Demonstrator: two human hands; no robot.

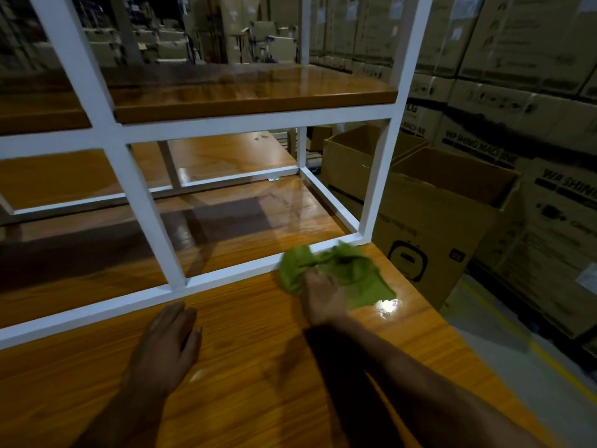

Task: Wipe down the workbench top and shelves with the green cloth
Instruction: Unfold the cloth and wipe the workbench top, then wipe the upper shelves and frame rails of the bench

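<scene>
Green crumpled cloth (339, 270) is bunched under my clamped right hand (321, 294) on the glossy wooden workbench top (258, 367); left hand (164, 347) lies flat, fingers spread; shelves look untouched.

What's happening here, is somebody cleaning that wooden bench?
Yes. A person is wiping a glossy wooden workbench top. Their right hand presses a crumpled green cloth near the bench's right end, against the base of a white metal shelf frame. The left hand rests flat on the top, open and holding nothing. The wooden shelves in the frame are bare. Open cardboard boxes stand beside the bench.
</scene>
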